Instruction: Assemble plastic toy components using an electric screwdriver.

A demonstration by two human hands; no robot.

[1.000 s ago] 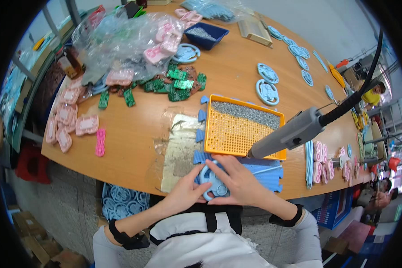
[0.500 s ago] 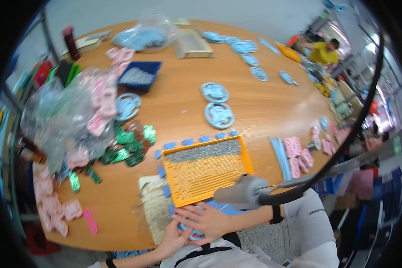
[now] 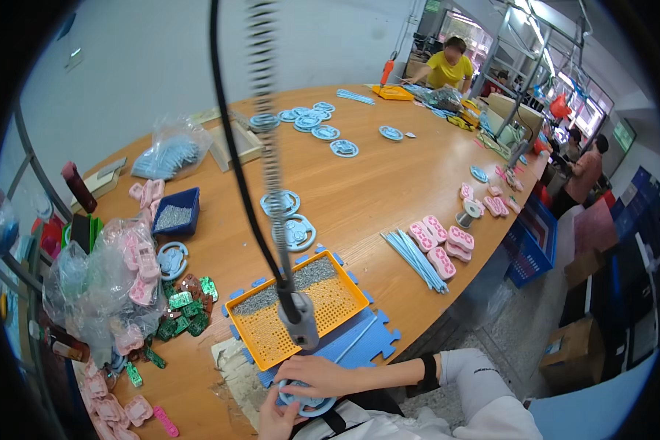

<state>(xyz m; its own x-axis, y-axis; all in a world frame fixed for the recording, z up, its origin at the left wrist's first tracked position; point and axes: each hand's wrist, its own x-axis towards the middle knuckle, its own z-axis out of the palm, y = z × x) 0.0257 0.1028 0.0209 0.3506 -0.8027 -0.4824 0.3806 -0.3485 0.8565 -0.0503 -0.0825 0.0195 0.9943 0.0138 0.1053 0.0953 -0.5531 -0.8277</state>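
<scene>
Low at the table's near edge, both my hands are on a light blue toy steering wheel [image 3: 317,408]. My left hand [image 3: 276,419] grips its left side, thumb on the face. My right hand [image 3: 317,375] lies over the wheel's upper part, its fingers curled down onto it and hiding much of the face. Just beyond the hands hangs a grey electric screwdriver [image 3: 301,326] on a coil spring and black cable. Behind it stands a yellow perforated tray [image 3: 275,355] with many small screws [image 3: 314,273]. A thin pale stick [image 3: 357,339] lies on the blue foam mat [image 3: 370,352].
Green circuit boards [image 3: 191,315], pink shells [image 3: 143,271] and plastic bags lie at left, near a dark blue screw bin [image 3: 177,214]. More blue wheels [image 3: 295,232] sit beyond the tray. Blue sticks [image 3: 416,260] and pink pieces [image 3: 441,262] lie right. Another person [image 3: 451,70] works at the far end.
My view has swung right and up, showing more of the room. The screwdriver now appears upright in front of the tray. My hands stay on the wheel, the right one's fingers more curled.
</scene>
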